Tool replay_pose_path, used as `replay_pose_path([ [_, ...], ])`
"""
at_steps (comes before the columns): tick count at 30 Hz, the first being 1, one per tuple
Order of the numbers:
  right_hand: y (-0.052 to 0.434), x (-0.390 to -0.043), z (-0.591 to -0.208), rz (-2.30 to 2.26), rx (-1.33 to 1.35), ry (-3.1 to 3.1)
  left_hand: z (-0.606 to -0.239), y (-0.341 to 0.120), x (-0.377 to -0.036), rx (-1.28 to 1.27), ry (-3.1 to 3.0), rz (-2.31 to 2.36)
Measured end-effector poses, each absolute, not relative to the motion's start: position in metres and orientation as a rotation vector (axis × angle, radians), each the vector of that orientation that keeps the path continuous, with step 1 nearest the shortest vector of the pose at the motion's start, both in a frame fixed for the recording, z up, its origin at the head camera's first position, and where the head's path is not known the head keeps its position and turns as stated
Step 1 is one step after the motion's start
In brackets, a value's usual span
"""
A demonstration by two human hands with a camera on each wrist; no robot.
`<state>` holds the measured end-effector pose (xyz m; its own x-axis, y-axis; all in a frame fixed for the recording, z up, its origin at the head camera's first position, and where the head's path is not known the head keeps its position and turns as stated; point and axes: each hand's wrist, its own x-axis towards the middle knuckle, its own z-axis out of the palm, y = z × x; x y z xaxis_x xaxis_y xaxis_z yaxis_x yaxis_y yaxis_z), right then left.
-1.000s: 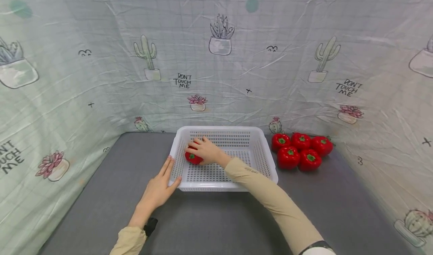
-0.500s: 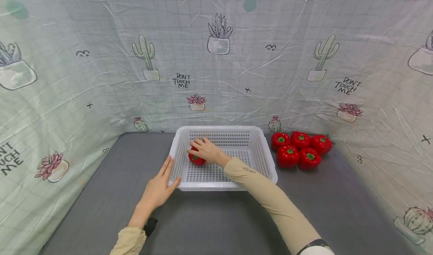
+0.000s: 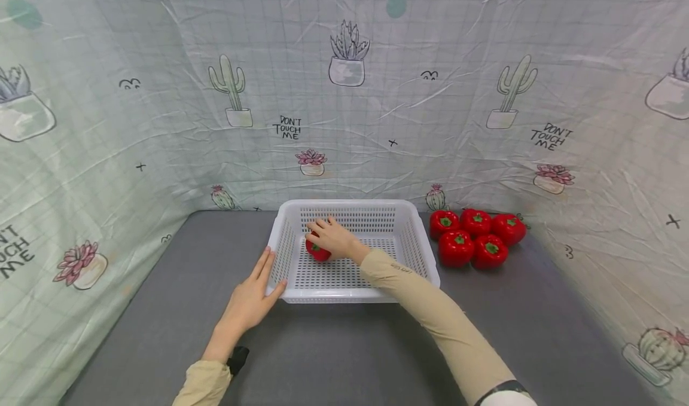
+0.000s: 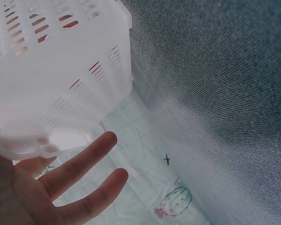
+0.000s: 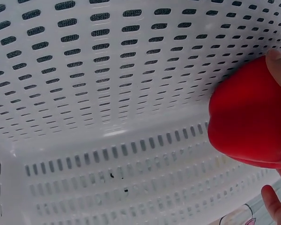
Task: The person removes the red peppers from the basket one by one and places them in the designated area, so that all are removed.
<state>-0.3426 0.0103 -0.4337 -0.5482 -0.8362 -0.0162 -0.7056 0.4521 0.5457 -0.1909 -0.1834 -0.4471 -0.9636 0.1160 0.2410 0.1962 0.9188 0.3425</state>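
Note:
A white perforated plastic basket (image 3: 360,296) sits on the grey table. Inside its left half is a red bell pepper (image 3: 316,252), gripped by my right hand (image 3: 336,240) from above and the right. The right wrist view shows this bell pepper (image 5: 253,115) against the basket floor, with the thumb and other fingers on different sides of it. My left hand (image 3: 250,301) rests against the basket's left side near the front corner, fingers extended. In the left wrist view, two fingers of the left hand (image 4: 42,197) reach out straight beside the basket wall (image 4: 61,93).
Several more red bell peppers (image 3: 456,249) stand grouped on the table (image 3: 344,352) just right of the basket. A cactus-printed cloth (image 3: 404,107) walls in the back and both sides.
My right hand has shifted the bell pepper a little to the right, away from the basket's left wall. The left hand stays at the basket's side.

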Motion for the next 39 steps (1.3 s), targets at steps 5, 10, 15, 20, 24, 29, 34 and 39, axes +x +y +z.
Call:
replay_pose_path([
  [5,0.015,-0.342,-0.431,-0.664,1.355,-2.441,-0.447,-0.184,-0.191,-0.241,-2.858,-0.545],
  [10,0.019,-0.338,-0.424,-0.614,1.379,-2.406,-0.448,-0.184,-0.191,-0.251,-2.851,-0.543],
  [15,0.020,-0.332,-0.415,-0.625,1.412,-2.374,-0.447,-0.184,-0.192,-0.248,-2.852,-0.541],
  [20,0.022,-0.326,-0.410,-0.636,1.432,-2.344,-0.446,-0.183,-0.191,-0.251,-2.847,-0.547],
  [24,0.025,-0.321,-0.407,-0.633,1.447,-2.315,-0.446,-0.183,-0.190,-0.253,-2.846,-0.555],
  [29,0.031,-0.314,-0.398,-0.564,1.476,-2.294,-0.446,-0.183,-0.190,-0.255,-2.850,-0.554],
  [34,0.040,-0.305,-0.384,-0.494,1.504,-2.285,-0.446,-0.182,-0.190,-0.247,-2.851,-0.552],
  [39,0.051,-0.294,-0.371,-0.466,1.524,-2.291,-0.446,-0.182,-0.190,-0.239,-2.851,-0.556],
])
